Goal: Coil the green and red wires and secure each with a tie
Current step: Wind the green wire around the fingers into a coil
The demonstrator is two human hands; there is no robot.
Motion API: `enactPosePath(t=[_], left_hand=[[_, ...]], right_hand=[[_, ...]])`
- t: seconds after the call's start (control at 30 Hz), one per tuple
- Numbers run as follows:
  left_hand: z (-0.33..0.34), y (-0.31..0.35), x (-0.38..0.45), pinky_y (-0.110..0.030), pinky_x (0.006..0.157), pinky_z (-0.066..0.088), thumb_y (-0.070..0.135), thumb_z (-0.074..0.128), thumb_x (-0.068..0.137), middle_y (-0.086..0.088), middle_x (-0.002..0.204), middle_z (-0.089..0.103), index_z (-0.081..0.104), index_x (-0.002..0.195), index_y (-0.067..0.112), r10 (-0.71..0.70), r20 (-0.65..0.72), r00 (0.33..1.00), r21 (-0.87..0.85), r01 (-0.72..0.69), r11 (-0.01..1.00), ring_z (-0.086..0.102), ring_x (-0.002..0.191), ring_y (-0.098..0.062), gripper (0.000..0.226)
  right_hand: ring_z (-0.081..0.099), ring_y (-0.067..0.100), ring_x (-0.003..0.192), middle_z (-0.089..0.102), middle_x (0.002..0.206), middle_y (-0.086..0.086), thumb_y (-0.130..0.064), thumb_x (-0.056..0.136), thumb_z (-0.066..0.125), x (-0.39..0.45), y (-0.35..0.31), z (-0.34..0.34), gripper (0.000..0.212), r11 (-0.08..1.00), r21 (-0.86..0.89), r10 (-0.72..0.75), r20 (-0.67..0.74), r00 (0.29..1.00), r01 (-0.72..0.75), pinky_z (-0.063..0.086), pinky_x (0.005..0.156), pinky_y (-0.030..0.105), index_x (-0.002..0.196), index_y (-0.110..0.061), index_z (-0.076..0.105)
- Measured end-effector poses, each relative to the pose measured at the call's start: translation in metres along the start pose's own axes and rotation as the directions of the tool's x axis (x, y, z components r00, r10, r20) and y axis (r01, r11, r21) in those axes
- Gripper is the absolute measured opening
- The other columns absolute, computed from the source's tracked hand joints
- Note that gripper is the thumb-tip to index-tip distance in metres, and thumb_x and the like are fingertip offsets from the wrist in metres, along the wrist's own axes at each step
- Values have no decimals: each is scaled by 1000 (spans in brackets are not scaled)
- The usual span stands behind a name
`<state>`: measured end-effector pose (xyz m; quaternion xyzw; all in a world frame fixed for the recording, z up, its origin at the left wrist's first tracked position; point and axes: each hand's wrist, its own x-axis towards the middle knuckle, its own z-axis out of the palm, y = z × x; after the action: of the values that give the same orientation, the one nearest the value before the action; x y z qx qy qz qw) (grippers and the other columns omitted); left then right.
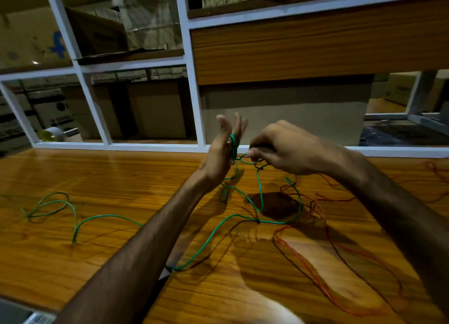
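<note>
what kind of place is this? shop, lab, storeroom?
Probably a storeroom or warehouse workbench. Cardboard boxes fill white-framed shelving behind a wooden table; a tape roll sits on a low shelf. The green wire and red wire lie loose.

left hand [222, 151] raised flat, right hand [283, 151] pinching

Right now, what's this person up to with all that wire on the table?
A person is winding the green wire into a coil. The left hand is held upright and open, with loops of green wire around its fingers, while the right hand pinches the strand and feeds it on. Most of the green wire lies loose across the wooden table. The red wire lies untouched in a tangle on the right. No tie is on either wire.
</note>
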<state>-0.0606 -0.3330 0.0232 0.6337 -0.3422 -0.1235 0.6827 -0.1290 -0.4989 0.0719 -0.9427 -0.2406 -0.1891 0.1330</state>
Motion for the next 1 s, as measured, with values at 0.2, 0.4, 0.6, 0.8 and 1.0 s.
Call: enactPosePath(t=[0.2, 0.4, 0.6, 0.8, 1.0], left_hand=[[15, 2, -8, -41, 131, 17, 85, 7, 82, -15, 164, 40, 55, 147, 10, -81, 288, 954, 228, 14, 974, 42, 149, -13, 109], [15, 11, -13, -21, 116, 28, 81, -3, 77, -4, 154, 55, 54, 149, 7, -253, 412, 876, 242, 162, 957, 46, 145, -8, 118], [12, 18, -15, -30, 121, 25, 84, -1, 81, 4, 130, 73, 83, 109, 24, -208, 462, 862, 106, 179, 978, 54, 139, -13, 107], [7, 15, -18, -33, 118, 38, 86, 18, 88, -28, 144, 57, 59, 136, -11, -136, 632, 763, -268, 381, 885, 53, 137, -31, 115], [19, 8, -23, -35, 113, 43, 72, 52, 90, -20, 142, 62, 65, 138, 5, -228, 706, 671, -198, 495, 846, 59, 133, -30, 84]], right_hand=[[63, -5, 61, 66, 66, -17, -38, 93, 68, -5, 6, -21, 17, 998, -19, -56, -43, 997, 55, 56, 60, 34, 91, -25, 78], [68, 1, 73, 71, 74, -14, -53, 79, 75, -7, 12, -28, 29, 992, 95, -77, -115, 990, 88, 59, 68, 36, 80, -24, 76], [69, 9, 68, 72, 72, -8, -61, 76, 73, -7, 21, -21, 39, 984, 147, -64, -213, 975, 97, 56, 62, 44, 78, -23, 77], [56, 26, 54, 66, 60, 5, -45, 89, 73, -7, 33, -9, 32, 980, 181, -25, -311, 950, 85, 42, 50, 43, 77, -15, 78], [59, 25, 54, 67, 61, 5, -56, 86, 65, -3, 29, -4, 42, 976, 185, -57, -306, 950, 118, 45, 50, 43, 76, -17, 77]])
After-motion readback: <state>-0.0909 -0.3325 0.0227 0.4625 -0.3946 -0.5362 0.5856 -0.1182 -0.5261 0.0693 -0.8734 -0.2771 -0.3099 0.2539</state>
